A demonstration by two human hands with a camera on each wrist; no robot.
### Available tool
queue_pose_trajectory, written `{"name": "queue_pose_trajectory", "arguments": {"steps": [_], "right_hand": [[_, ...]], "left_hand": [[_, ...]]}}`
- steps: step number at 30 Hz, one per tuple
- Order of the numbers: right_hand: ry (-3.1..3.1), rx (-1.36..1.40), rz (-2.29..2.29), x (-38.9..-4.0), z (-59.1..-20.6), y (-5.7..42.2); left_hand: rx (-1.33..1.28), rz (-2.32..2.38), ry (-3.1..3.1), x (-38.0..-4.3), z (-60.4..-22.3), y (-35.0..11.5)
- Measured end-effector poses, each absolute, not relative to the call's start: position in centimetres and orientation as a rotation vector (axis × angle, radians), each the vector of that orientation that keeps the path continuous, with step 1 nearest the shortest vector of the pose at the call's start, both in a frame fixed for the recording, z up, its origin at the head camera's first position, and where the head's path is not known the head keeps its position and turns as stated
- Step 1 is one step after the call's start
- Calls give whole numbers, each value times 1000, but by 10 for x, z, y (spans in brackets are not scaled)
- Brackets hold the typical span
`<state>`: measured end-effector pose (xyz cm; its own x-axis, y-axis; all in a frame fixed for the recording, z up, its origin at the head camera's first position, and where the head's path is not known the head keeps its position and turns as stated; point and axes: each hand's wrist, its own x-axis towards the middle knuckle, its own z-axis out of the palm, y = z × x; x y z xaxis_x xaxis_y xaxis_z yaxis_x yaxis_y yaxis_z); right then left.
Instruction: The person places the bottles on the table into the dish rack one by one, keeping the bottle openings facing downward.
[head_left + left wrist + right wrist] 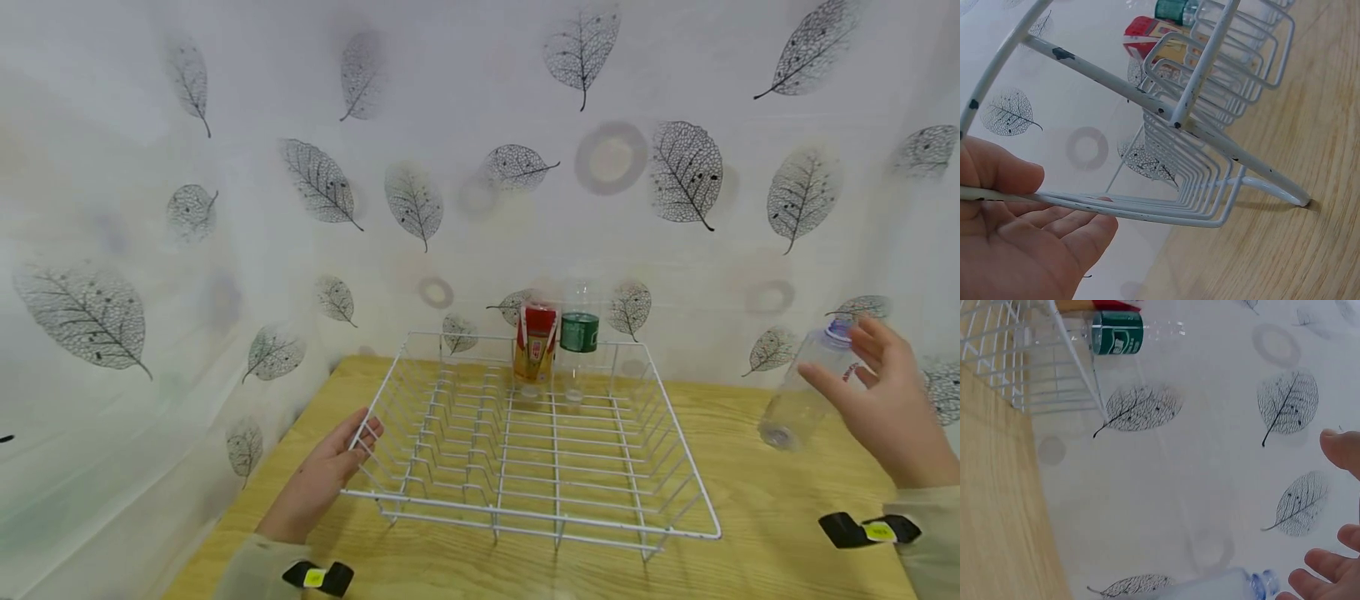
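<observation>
A white wire dish rack (555,454) stands on the wooden table. My left hand (330,467) grips its left side rim, with the thumb (1016,172) on one side of the wire and the fingers (1079,234) on the other. Off to the right, my right hand (892,400) is beside a clear plastic bottle (798,387) with a bluish neck. Thumb and fingers are spread apart, the fingertips overlapping the bottle's neck area in the head view. The same bottle (1210,587) shows at the bottom edge of the right wrist view, near those fingertips.
At the rack's back, a red and yellow carton (536,346) stands beside a clear bottle with a green label (580,332). A pale leaf-printed sheet (480,208) hangs behind and to the left of the yellowish wooden table (750,500).
</observation>
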<state>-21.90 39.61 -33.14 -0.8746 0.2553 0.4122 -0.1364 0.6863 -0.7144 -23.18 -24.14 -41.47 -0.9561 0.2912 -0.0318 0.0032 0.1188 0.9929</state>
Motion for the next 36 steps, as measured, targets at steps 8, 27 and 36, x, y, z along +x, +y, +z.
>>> {"name": "queue_pose_trajectory", "arguments": {"steps": [8, 27, 36], "right_hand": [[-2392, -289, 1113, -224, -375, 435], [-2580, -397, 1418, -267, -453, 477], [-2574, -430, 1488, -276, -460, 472]], "left_hand": [[294, 1929, 2173, -232, -416, -243], [308, 1930, 2167, -232, -417, -243], [283, 1937, 2180, -231, -416, -242]]}}
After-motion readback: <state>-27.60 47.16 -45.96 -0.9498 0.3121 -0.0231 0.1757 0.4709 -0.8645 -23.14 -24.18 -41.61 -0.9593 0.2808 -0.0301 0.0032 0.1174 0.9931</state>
